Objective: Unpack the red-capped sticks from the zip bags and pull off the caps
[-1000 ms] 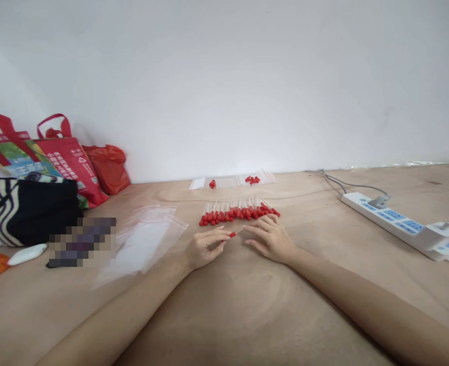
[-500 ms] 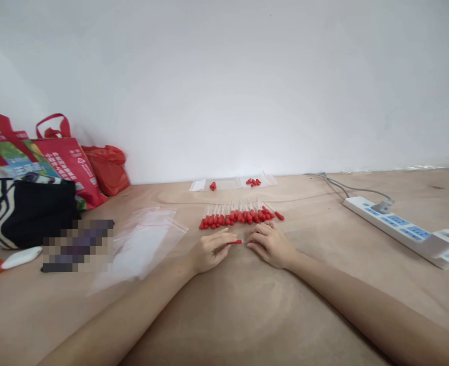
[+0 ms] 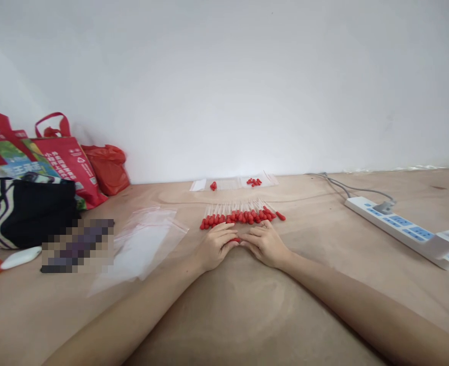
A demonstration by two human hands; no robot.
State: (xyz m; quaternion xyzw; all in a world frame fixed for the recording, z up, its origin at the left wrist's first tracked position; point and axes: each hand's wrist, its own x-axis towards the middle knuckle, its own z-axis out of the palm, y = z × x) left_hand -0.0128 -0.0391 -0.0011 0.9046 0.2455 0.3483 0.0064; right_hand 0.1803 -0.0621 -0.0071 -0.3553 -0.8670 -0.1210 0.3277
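My left hand (image 3: 217, 247) pinches a red rubber dropper bulb (image 3: 235, 240), only a sliver of which shows between the fingertips. Fingertips of my right hand (image 3: 264, 244) meet it from the other side, closed around the dropper's thin clear tube, which is hidden now. Just beyond both hands lies a row of droppers (image 3: 241, 217) with red bulbs toward me and clear tubes pointing away. One dropper (image 3: 280, 216) lies slanted at the row's right end.
Clear zip bags with loose red bulbs (image 3: 253, 182) lie by the wall. Flat clear bags (image 3: 144, 239) are left of my hands. Carrier bags (image 3: 66, 162), a black striped cloth item (image 3: 37, 211) and a pixelated object (image 3: 77, 246) stand or lie further left. A power strip (image 3: 403, 226) lies right.
My hands have drawn together. The clear tube that showed between them is now covered, and less of the red bulb shows. The row of droppers is unchanged.
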